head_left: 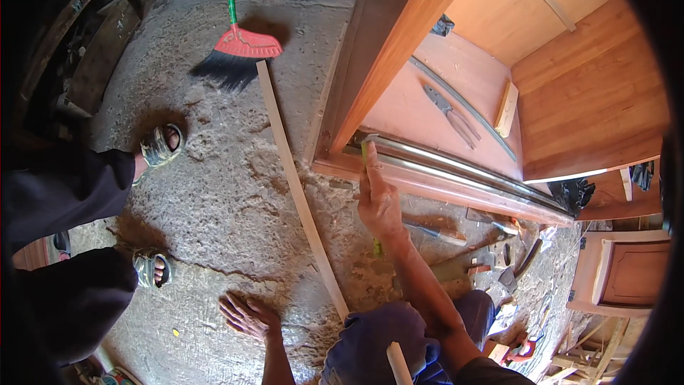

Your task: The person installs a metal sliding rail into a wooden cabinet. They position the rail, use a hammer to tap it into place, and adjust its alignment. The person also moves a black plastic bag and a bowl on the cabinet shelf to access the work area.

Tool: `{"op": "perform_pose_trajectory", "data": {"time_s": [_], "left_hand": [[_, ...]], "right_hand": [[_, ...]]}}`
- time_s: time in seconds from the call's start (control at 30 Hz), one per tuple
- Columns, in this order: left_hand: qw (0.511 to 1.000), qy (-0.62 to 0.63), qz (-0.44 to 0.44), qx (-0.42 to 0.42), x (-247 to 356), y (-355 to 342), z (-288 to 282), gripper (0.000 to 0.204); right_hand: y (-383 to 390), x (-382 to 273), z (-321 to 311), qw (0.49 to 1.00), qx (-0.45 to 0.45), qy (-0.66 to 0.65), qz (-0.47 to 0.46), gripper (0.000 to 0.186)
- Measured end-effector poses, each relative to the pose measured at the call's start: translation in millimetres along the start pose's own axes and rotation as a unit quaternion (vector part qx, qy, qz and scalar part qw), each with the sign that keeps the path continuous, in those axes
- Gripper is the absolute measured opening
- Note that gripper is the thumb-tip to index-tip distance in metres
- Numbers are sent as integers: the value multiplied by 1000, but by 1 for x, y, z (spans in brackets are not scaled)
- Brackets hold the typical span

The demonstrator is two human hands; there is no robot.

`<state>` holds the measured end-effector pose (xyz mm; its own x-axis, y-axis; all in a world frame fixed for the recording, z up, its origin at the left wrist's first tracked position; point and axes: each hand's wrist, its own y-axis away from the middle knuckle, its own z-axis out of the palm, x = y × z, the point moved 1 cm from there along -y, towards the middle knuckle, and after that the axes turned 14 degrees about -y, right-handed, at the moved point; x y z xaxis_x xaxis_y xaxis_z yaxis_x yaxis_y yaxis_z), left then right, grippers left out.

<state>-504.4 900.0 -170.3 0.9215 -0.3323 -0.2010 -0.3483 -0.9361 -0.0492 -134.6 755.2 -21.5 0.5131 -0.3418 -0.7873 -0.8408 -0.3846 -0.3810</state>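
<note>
My left hand (249, 316) rests on the rough concrete floor with its fingers spread, holding nothing. My right hand (381, 203) is closed around a slim green tool (377, 247), whose kind I cannot make out; its green end shows below the palm. The index finger stretches along it to the corner of a reddish wooden cabinet (399, 57) lying open on the floor. There the fingertip is at the end of shiny metal rails (463, 164) set along the cabinet's lower edge. Inside the cabinet lie pliers (452, 117) and a grey curved strip (463, 103).
A long wooden strip (292, 171) lies between my hands, its near end by my knee. Beyond it is a red broom (246, 43). Another person's sandalled feet (153, 271) are at left. Several tools, including a handsaw (524, 351), lie at lower right near a panelled door (638, 271).
</note>
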Motion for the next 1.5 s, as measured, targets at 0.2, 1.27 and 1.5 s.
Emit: {"op": "perform_pose_trajectory", "data": {"time_s": [0.2,1.27,1.5], "left_hand": [[1000,2,-7,-11,-1,2,-2,65],[1000,-1,-11,-11,-4,2,3,65],[1000,-1,-13,-27,1,1,-7,64]], "right_hand": [[13,-11,-5,998,19,-38,39,69],[0,-22,-16,998,6,-16,62,67],[-9,-18,-19,992,-37,-11,124,62]]}}
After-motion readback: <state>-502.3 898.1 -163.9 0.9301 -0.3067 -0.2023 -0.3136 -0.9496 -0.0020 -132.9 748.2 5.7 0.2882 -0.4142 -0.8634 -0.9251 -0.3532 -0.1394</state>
